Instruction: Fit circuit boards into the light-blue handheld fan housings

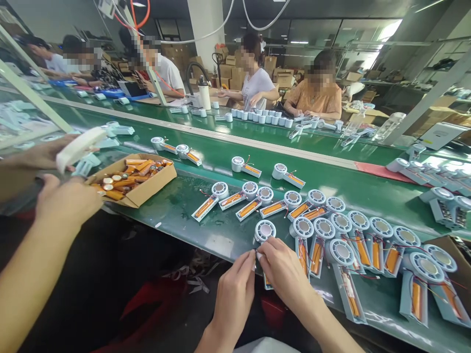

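Note:
Directly in front of me lies an opened handheld fan, its round head face up and its handle reaching toward the bench's front edge. My left hand is closed in a pinch just below the fan head. Against it, my right hand is also pinched, with its fingers over the handle. What sits between the fingertips is tiny and mostly hidden; a bit of something dark shows there. Part of the handle with an orange battery peeks out under my right hand. More open fans with orange batteries and thin wires lie close on the right.
A cardboard box of orange batteries stands on the left. Beside it, a co-worker's hands hold a white fan part. Fans are spaced along the green conveyor belt. Several people sit across the belt. A dark-filled box stands at right.

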### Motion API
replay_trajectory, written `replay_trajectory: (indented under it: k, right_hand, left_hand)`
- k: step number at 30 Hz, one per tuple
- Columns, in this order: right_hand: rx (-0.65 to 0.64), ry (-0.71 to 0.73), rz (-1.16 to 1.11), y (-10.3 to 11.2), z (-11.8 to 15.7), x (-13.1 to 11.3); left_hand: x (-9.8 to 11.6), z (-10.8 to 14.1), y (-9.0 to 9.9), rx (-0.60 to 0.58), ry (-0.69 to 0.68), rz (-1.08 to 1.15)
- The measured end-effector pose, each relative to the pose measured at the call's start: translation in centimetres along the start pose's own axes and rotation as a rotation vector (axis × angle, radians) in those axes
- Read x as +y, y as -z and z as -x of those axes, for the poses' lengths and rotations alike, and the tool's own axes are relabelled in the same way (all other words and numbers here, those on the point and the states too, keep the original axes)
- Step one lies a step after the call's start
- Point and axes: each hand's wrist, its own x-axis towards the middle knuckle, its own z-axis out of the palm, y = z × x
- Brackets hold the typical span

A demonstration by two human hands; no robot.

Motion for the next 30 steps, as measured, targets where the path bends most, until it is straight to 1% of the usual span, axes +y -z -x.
replay_trajectory:
  k: [3,6,9,12,16,20,22,26,30]
  right_hand:
    - [-0.043,0.042,-0.139,0.8,-0.6,1.2]
    - [-0.091,0.098,-0.202,1.6,-1.1,2.1]
    - [-0.139,0.17,-0.236,1.9,-1.4,2.5]
    - [-0.155,0.195,-0.228,1.9,-1.5,2.7]
    - [-0.166,0.21,-0.221,2.0,-1.6,2.8]
    - [-0.207,0.216,-0.222,2.6,-1.6,2.8]
    - [-0.201,0.223,-0.235,2.7,-1.5,2.8]
    - [-0.157,0.233,-0.258,2.5,-1.5,2.8]
    - [-0.15,0.25,-0.261,2.1,-1.6,3.0]
  left_hand:
    - [-0.4,-0.9,0.9,-0.114,0.179,0.253]
    - [-0.7,-1.6,1.5,-0.215,0.258,0.368]
    - [-0.9,-1.8,1.6,-0.25,0.314,0.42]
    - [-0.9,-2.0,1.6,-0.258,0.371,0.465]
    - [-0.8,-2.6,2.1,-0.28,0.405,0.51]
    - [-0.7,-3.0,2.4,-0.283,0.427,0.522]
    - [-0.8,-3.1,2.4,-0.286,0.428,0.52]
    - [-0.8,-2.9,2.4,-0.3,0.395,0.507]
    - [-1.2,-2.9,2.5,-0.316,0.331,0.48]
